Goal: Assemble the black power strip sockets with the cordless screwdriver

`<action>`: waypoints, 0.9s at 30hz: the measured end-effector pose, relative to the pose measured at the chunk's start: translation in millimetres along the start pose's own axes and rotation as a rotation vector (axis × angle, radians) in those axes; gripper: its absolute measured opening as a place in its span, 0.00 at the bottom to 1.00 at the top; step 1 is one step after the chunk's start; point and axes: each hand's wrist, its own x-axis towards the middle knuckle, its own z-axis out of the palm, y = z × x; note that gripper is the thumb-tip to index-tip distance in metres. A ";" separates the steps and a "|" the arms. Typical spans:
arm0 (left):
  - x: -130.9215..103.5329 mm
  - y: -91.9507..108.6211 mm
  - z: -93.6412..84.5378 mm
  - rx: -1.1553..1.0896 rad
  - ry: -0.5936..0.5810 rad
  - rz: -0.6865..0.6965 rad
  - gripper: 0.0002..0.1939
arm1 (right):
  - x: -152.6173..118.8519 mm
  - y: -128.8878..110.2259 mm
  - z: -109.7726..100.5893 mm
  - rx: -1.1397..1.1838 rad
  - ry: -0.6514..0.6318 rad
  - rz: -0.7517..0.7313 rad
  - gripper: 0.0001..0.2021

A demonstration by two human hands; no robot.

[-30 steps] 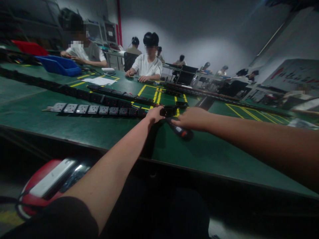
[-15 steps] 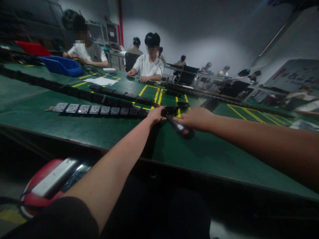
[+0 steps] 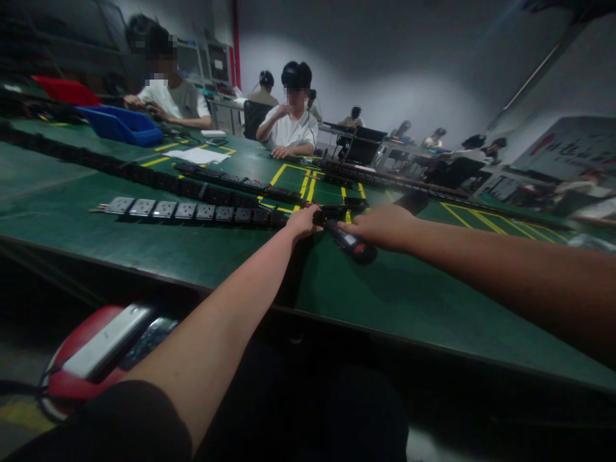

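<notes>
My right hand [image 3: 385, 226] is wrapped round a black cordless screwdriver [image 3: 353, 244] with a red mark near its rear. The tool's front points away to the left, towards the fingers of my left hand [image 3: 304, 221]. That hand is closed at the right part of a long power strip [image 3: 185, 210] with grey socket faces, which lies along the table. The tool's tip and the exact spot between my left fingers are dark and partly hidden. Loose wire ends [image 3: 99, 208] stick out of the strip's left end.
More dark strips [image 3: 129, 172] lie across the green table [image 3: 158, 247], marked with yellow tape [image 3: 283, 168]. A blue bin [image 3: 120, 126], a red bin [image 3: 65, 91] and white paper [image 3: 197, 156] are on the far left. A red stool [image 3: 72, 359] holds a white box [image 3: 108, 340]. Co-workers sit opposite.
My hands keep nearly the same place, with the screwdriver still in my right hand. The co-worker opposite has raised one hand towards the face. The view has shifted slightly.
</notes>
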 end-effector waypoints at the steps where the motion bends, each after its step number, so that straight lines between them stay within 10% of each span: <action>1: -0.1 -0.2 0.0 0.000 0.000 0.002 0.34 | 0.2 -0.1 -0.3 0.004 0.001 0.004 0.31; 27: 1.0 0.1 -1.7 -0.031 -0.029 -0.028 0.34 | -0.4 0.2 0.6 -0.051 0.033 -0.062 0.30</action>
